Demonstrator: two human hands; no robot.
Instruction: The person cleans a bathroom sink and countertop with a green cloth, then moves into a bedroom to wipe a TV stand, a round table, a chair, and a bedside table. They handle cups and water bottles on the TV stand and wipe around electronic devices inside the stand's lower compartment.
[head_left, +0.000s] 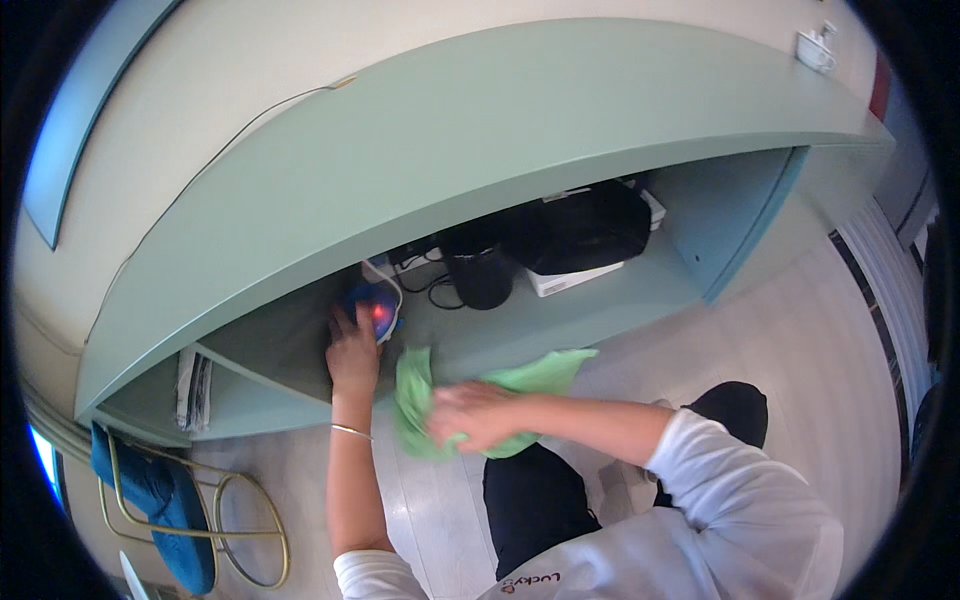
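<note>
My left hand reaches into the open shelf of a pale green cabinet. Its fingers lie against a rounded blue device with a white edge and a glowing red spot; part of the device is in shadow and behind the fingers. A white cord curves over it. Bunched in my right hand, slightly blurred, is a light green cloth. The cloth hangs in front of the shelf's front edge, with one end spread to the right.
Inside the shelf stand a black cylindrical container, a black bin-like item over a white box, and black cables. Papers fill part of the left compartment. A blue chair with gold legs stands at the left.
</note>
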